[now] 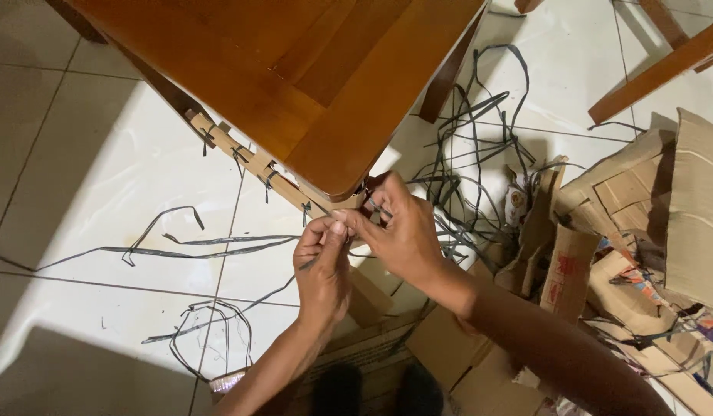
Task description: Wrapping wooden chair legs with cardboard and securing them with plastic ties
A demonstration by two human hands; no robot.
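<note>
My left hand [323,266] and my right hand [397,227] meet just below the rounded corner of a brown wooden table top [310,69]. Both pinch a thin dark plastic strap [355,231] between thumb and fingers. The strap runs to a cardboard-wrapped table leg [252,163] that slants under the top and is bound with several dark ties. My right fingertips touch the table's corner edge. The strap's ends are hidden by my fingers.
Loose dark straps [179,243] lie across the white tiled floor at left and in a tangle [468,162] at right. Torn cardboard pieces [642,223] are piled at right and below my hands. Wooden furniture legs [665,69] cross the top right.
</note>
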